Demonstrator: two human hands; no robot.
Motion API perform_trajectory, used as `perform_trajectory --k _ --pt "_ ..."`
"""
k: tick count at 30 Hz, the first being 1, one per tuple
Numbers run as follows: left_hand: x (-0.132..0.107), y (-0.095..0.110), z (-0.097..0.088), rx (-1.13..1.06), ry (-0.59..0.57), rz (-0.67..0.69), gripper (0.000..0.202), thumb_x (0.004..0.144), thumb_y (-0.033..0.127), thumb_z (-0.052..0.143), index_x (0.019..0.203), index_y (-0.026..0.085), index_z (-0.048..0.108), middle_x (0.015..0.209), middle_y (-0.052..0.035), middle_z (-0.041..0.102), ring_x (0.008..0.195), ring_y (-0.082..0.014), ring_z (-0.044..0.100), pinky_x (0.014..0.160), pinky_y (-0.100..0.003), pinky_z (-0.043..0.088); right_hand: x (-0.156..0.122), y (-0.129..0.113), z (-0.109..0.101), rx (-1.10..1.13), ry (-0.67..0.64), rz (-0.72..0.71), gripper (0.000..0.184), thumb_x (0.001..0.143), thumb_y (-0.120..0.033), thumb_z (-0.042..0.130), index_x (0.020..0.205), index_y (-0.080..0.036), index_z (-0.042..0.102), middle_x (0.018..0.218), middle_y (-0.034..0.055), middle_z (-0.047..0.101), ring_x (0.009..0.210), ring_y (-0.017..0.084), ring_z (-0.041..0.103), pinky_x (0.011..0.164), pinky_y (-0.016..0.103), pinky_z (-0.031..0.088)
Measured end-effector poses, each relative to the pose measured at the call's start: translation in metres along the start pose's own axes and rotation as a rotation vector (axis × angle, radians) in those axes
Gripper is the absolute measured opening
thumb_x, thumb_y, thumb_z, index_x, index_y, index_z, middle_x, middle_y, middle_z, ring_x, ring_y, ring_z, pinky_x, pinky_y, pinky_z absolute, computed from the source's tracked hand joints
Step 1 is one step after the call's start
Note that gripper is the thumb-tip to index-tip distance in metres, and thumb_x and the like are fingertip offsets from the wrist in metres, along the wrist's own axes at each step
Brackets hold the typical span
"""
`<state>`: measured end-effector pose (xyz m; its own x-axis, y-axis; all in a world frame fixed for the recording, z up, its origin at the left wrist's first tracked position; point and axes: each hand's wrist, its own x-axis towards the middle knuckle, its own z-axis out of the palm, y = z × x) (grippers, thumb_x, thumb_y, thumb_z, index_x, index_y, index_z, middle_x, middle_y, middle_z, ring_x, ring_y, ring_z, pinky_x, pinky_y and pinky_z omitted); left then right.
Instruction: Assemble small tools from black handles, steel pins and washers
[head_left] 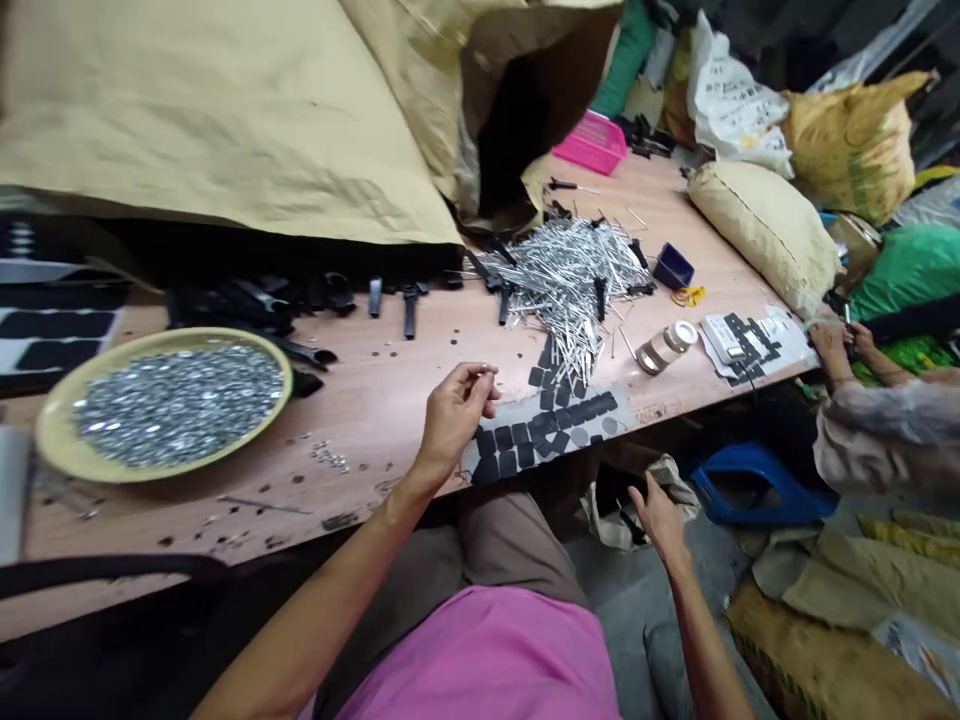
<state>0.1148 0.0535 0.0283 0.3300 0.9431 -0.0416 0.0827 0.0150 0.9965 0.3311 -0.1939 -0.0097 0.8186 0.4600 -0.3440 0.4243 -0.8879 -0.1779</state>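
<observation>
My left hand [454, 415] is raised over the table, thumb and fingertips pinched together. Whatever is between them is too small to name. Just beyond it lies a heap of thin metal rods [581, 255] mixed with black plastic pieces. Rows of black square pads [525, 432] on a pale sheet run beside the hand along the table edge. Below that edge my right hand [660, 515] is at an open white bag [679, 485] with something dark inside. Its fingers look stretched and apart, with nothing visible in them.
A yellow dish [56, 445] of small shiny metal parts stands left. A large paper sack [225, 120] fills the back. To the right are a jar [666, 347], a dark blue box [673, 266] and a pink basket [592, 143]. Another person's hands [836, 345] work at far right.
</observation>
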Motion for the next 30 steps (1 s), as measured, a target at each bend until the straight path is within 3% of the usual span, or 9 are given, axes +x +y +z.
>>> perform_trajectory --k 2,5,12,16,20,23,25,27,30 --pt "-0.007 -0.002 -0.006 -0.145 -0.035 -0.087 0.032 0.078 0.045 0.057 0.092 0.016 0.063 0.074 -0.0016 0.065 0.059 -0.0114 0.058 0.060 -0.026 0.050 0.012 -0.011 -0.009 0.013 0.103 -0.108 0.041 0.086 -0.032 0.047 0.120 -0.013 0.060 0.116 0.0170 0.067 0.105 0.028 0.064 0.090 0.040 0.046" --pt "-0.014 -0.009 -0.012 -0.166 0.006 -0.128 0.038 0.070 0.050 0.064 0.085 0.016 0.067 0.067 0.0000 0.063 0.056 -0.0113 0.057 0.058 -0.025 0.049 0.029 -0.051 -0.028 0.142 0.194 -0.325 0.039 0.088 -0.035 0.041 0.111 -0.015 0.066 0.107 0.0136 0.070 0.097 0.025 0.066 0.086 0.036 0.048" --pt "0.002 -0.026 -0.015 -0.214 0.178 -0.191 0.036 0.064 0.050 0.067 0.071 0.015 0.065 0.058 0.0035 0.055 0.046 -0.0080 0.045 0.045 -0.021 0.040 0.069 -0.194 -0.042 0.172 0.238 -0.749 0.030 0.089 -0.026 0.041 0.098 -0.016 0.068 0.098 0.0103 0.071 0.090 0.020 0.064 0.082 0.029 0.046" --pt "0.023 -0.037 -0.004 -0.096 0.104 -0.246 0.030 0.073 0.045 0.060 0.068 0.015 0.063 0.055 0.0028 0.055 0.045 -0.0104 0.050 0.045 -0.022 0.041 0.086 -0.269 -0.029 0.034 0.189 -0.834 0.028 0.092 -0.023 0.039 0.099 -0.017 0.065 0.092 0.0071 0.071 0.085 0.017 0.064 0.076 0.025 0.043" --pt "0.048 -0.044 0.011 -0.042 0.119 -0.252 0.025 0.071 0.029 0.065 0.091 0.015 0.069 0.057 0.0040 0.056 0.048 -0.0123 0.053 0.052 -0.025 0.046 0.093 -0.328 -0.012 -0.157 0.209 -0.752 0.024 0.094 -0.028 0.041 0.107 -0.017 0.058 0.100 0.0110 0.067 0.086 0.019 0.064 0.071 0.027 0.041" --pt "0.077 -0.040 0.008 0.233 0.328 -0.132 0.043 0.073 0.017 0.065 0.116 0.016 0.062 0.081 -0.0036 0.062 0.074 -0.0174 0.063 0.071 -0.029 0.050 0.095 -0.350 -0.004 -0.237 0.207 -0.687 0.023 0.093 -0.023 0.042 0.111 -0.016 0.053 0.108 0.0155 0.063 0.089 0.022 0.064 0.071 0.029 0.041" --pt "0.099 -0.035 -0.002 0.450 0.457 -0.087 0.042 0.081 0.016 0.057 0.123 0.017 0.057 0.102 -0.0111 0.060 0.089 -0.0221 0.063 0.075 -0.033 0.051 0.097 -0.352 -0.003 -0.226 0.192 -0.666 0.024 0.090 -0.016 0.040 0.110 -0.015 0.052 0.107 0.0158 0.063 0.089 0.022 0.064 0.071 0.029 0.042" --pt "0.119 -0.031 -0.015 0.593 0.485 -0.097 0.039 0.085 0.016 0.053 0.124 0.016 0.055 0.113 -0.0160 0.057 0.100 -0.0283 0.060 0.076 -0.038 0.051 0.099 -0.345 -0.005 -0.213 0.176 -0.644 0.025 0.087 -0.013 0.041 0.110 -0.014 0.052 0.102 0.0147 0.065 0.088 0.022 0.064 0.071 0.030 0.042" --pt "0.137 -0.030 -0.029 0.585 0.472 -0.155 0.030 0.083 0.012 0.052 0.112 0.015 0.060 0.112 -0.0190 0.058 0.111 -0.0347 0.054 0.077 -0.043 0.051 0.100 -0.328 -0.011 -0.110 0.129 -0.672 0.028 0.083 -0.016 0.047 0.109 -0.013 0.053 0.090 0.0107 0.066 0.084 0.022 0.063 0.071 0.031 0.044"
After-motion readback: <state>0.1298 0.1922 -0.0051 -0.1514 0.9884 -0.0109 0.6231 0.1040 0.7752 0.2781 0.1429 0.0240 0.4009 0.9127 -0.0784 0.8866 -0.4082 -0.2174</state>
